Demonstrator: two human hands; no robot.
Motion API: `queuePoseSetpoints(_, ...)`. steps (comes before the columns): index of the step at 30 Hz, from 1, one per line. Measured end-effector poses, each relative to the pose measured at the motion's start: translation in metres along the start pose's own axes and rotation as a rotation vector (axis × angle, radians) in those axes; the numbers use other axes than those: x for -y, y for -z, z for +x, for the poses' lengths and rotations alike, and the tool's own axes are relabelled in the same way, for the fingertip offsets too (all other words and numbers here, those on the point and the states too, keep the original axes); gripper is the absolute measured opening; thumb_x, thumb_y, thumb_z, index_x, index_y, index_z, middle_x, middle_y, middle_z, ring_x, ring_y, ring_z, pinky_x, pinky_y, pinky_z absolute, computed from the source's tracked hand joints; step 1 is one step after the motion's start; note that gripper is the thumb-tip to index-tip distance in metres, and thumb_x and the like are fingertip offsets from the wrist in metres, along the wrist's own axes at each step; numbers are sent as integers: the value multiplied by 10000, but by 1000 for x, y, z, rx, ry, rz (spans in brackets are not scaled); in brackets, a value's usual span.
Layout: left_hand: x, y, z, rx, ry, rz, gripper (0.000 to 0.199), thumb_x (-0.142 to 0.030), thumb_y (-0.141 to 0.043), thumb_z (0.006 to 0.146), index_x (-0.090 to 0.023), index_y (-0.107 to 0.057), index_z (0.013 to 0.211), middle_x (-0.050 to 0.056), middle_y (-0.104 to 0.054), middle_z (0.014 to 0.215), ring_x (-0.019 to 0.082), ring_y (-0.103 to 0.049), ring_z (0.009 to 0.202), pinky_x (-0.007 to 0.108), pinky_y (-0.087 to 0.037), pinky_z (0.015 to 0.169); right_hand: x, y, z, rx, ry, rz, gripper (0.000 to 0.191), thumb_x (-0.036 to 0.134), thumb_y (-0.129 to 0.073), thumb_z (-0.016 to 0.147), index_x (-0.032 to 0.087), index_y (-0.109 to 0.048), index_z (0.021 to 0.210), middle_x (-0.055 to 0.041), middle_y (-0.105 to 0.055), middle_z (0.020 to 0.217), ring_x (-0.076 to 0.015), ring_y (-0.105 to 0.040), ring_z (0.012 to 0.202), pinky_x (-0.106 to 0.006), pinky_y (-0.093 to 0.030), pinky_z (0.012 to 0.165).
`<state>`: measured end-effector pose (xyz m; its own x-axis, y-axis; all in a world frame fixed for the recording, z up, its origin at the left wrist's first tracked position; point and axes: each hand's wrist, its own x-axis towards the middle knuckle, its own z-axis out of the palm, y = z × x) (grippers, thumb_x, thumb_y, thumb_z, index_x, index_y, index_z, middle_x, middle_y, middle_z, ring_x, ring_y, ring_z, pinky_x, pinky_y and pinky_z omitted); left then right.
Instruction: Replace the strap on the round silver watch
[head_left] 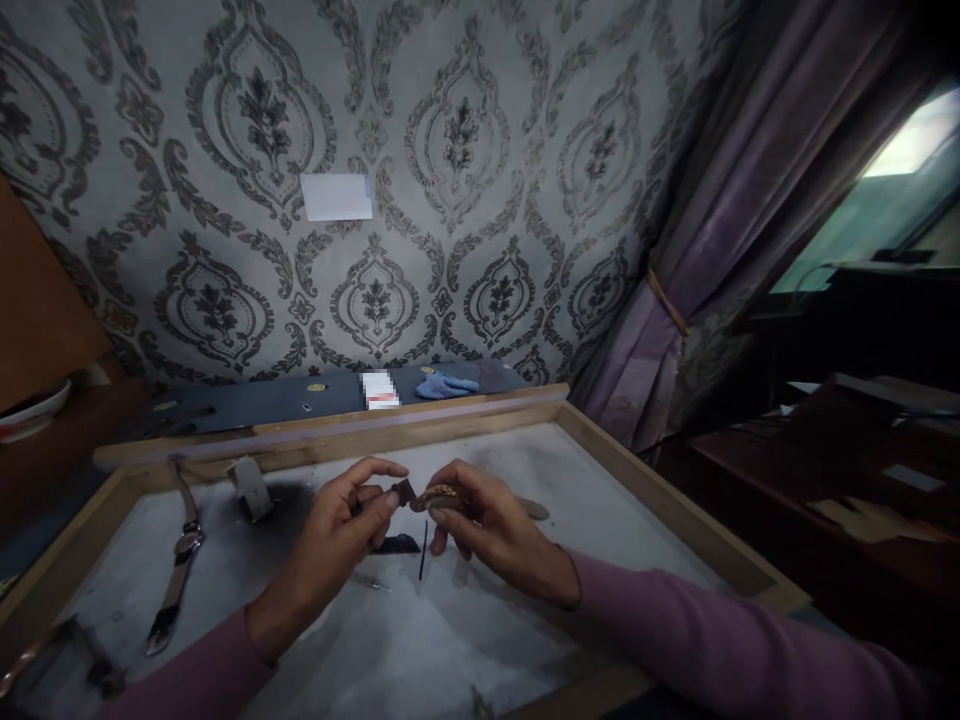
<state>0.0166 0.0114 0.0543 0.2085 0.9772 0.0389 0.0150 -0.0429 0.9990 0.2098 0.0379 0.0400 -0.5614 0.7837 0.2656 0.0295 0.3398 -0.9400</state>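
Note:
My left hand (360, 510) pinches a dark brown watch strap (404, 491) between thumb and fingers, with its end showing. Close beside that end, my right hand (484, 515) grips a gold-toned watch (439, 494), seen edge-on and partly covered by the fingers. Whether strap and watch touch, I cannot tell. Below the hands, a black strap piece (397, 544), a thin dark rod (423, 550) and a slim metal tool (370, 581) lie on the white surface. A tan strap-like piece (533, 508) shows behind my right hand.
A wooden-framed tray (622, 455) surrounds the work surface. Inside at left are a wristwatch with straps (187, 543), a pale cuff-like object (250, 488) and blurred dark items (94, 655). Behind its rim lie a blue cloth (448, 385) and a white box (380, 390).

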Motion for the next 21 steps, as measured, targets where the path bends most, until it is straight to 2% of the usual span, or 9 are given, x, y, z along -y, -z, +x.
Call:
queuePoseSetpoints(4, 0, 0, 0, 2, -13, 2, 355, -415, -611, 800, -144, -556, 1024, -103, -363, 513, 88, -282, 473, 221, -199, 458, -2, 0, 0, 11, -18, 36, 202, 343, -578, 902, 175, -483, 961, -71, -680, 880, -110, -647, 603, -171, -385, 424)
queuePoseSetpoints(12, 5, 1, 0, 16, -12, 44, 312, -397, -598, 820, -148, -571, 1007, -97, -379, 516, 86, -290, 482, 221, -205, 466, -4, -1, 1, 16, -47, 57, 226, 369, -592, 898, 181, -484, 961, -7, -644, 703, -110, -627, 544, -167, -388, 418)
queuePoseSetpoints(21, 1, 3, -1, 49, -56, 108, 271, -355, -556, 856, -140, -566, 1021, -98, -373, 534, 88, -300, 497, 227, -228, 484, -3, 1, -1, -2, 8, -77, 146, 290, -560, 918, 167, -511, 979, -13, -651, 676, -125, -632, 599, -197, -402, 466)
